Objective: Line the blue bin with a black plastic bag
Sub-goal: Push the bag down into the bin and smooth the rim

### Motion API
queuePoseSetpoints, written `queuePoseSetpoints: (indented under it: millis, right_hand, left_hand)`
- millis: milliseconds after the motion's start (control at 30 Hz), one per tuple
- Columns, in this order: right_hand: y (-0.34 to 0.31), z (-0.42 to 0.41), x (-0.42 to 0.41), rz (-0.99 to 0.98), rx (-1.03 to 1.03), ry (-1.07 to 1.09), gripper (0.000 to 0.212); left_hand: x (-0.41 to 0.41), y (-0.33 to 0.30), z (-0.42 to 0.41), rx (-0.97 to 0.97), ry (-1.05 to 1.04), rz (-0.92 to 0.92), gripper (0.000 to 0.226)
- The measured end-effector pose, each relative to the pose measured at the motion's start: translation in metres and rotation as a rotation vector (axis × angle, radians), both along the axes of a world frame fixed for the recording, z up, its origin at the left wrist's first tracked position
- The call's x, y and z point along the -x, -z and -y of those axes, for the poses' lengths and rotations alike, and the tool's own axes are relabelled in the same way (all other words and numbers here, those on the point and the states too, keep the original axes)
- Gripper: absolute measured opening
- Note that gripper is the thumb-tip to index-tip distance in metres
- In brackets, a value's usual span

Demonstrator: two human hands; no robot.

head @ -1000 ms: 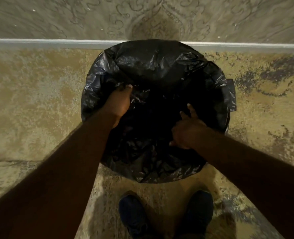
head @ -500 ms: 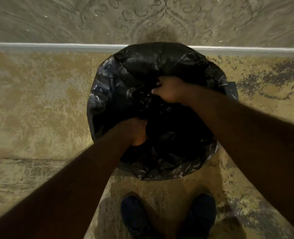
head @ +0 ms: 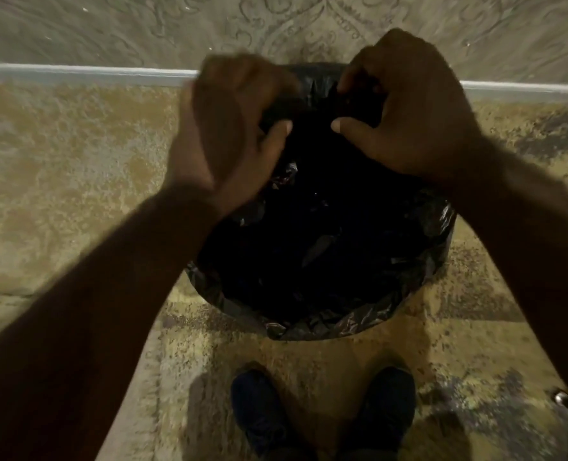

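Observation:
A black plastic bag [head: 322, 261] covers the bin in the middle of the head view; its crinkled edge is folded over the near rim, and no blue of the bin shows. My left hand [head: 229, 134] grips the bag's edge at the far left of the rim, its outline blurred. My right hand [head: 405, 104] pinches the bag's edge at the far right of the rim. Both hands are raised at the bin's far side, thumbs pointing toward each other. The inside of the bag is dark.
The bin stands on a worn patterned carpet [head: 59, 168] close to a wall with a white skirting board [head: 76, 73]. My two dark shoes [head: 262, 414] are just in front of the bin. A small shiny object [head: 562, 399] lies at the right edge.
Both hands have come up out of the bag's inside and moved to the far rim, where they now hold the bag's edge. The camera has moved closer.

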State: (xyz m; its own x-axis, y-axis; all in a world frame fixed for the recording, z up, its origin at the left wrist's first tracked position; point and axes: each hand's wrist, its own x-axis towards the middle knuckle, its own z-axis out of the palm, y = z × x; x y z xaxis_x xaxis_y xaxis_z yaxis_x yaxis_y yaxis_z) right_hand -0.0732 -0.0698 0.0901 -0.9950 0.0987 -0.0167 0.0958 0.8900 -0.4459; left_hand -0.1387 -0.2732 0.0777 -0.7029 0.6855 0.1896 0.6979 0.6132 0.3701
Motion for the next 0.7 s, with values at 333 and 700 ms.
queuePoseSetpoints:
  millis: [333,700]
  right_hand:
    - [0.039,-0.016,0.008,-0.023,0.045,0.189,0.048]
    - [0.042,0.000,-0.011,-0.013,-0.342,0.181,0.068]
  left_hand:
    - [0.045,0.034,-0.008,0.102,-0.072,0.060,0.042]
    - [0.018,0.027,-0.005,0.202,-0.177,-0.222,0.065]
